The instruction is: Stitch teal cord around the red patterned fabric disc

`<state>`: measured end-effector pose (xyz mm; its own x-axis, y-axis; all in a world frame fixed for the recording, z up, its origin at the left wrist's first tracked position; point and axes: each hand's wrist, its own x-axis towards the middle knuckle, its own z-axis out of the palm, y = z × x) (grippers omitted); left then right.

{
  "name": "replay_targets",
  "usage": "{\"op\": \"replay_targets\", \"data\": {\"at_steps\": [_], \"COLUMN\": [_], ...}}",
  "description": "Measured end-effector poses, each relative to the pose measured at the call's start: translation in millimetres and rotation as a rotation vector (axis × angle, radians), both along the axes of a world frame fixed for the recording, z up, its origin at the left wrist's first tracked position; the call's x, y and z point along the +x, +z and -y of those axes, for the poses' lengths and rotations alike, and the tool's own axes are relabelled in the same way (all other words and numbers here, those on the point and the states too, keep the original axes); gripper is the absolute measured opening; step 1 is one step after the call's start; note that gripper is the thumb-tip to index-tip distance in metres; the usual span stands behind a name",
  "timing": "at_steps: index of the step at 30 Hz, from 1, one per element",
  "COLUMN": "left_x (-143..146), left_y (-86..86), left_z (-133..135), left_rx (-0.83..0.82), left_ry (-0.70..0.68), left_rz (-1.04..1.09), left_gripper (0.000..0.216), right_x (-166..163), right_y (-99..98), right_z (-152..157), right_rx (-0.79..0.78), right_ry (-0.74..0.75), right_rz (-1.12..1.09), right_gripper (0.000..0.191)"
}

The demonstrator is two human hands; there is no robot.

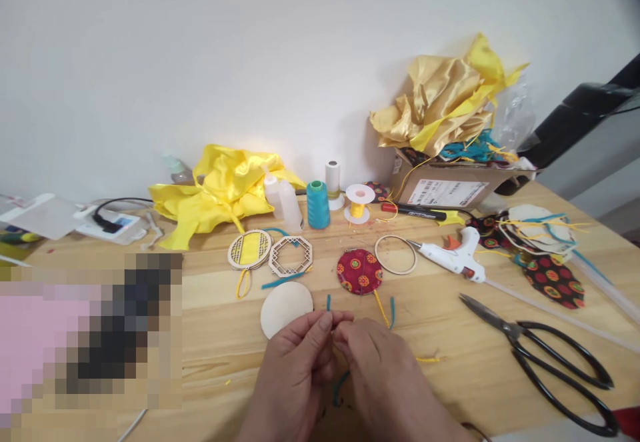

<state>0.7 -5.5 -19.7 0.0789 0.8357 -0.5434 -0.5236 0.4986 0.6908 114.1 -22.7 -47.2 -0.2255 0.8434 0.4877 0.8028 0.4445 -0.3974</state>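
Cord (pixel 329 303) pinched in the left hand (pixel 299 355), right hand (pixel 377 355) too hidden to tell, looks unfinished; the floral disc (pixel 356 273) already trails braid (pixel 382 309).

Can't read any txt for sure — can spot barcode + tiny print on white label (pixel 449 193), stuck on cardboard box (pixel 507 179); pale lettering on blk marker (pixel 420 213) — also illegible.
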Motion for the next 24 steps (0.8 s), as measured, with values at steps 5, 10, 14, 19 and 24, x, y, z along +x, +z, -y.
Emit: {"op": "replay_targets", "data": {"at_steps": [5,10,14,19,24], "left_x": [-1.3,-1.6,-1.4,-0.8,-1.5], "left_y": [-1.9,-1.0,-0.2,0.8,0.3], "left_z": [1.0,0.1,0.3,0.5,1.5], "left_rx": [0.002,-0.005,0.001,0.007,0.012], "left_ry": [-0.01,-0.004,-0.005,0.01,-0.002], "left_rz": [0.023,0.002,-0.008,-0.007,-0.012], "left_gripper": [0.026,0.028,0.028,0.026,0.029], "right_x": [1.1,1.6,1.8,1.8,0.3], "right_y": [3.3,3.3,2.9,5.1,6.1], "right_z": [0.3,-0.8,-1.0,-1.1,-2.4], "right_rx": [-0.045,-0.018,-0.023,-0.023,-0.005], "right_ry": [0.034,0.049,0.069,0.067,0.053], "right_rz": [-0.015,-0.039,-0.047,-0.029,-0.021], "right_gripper": [0.024,0.021,0.02,0.024,0.024]}}
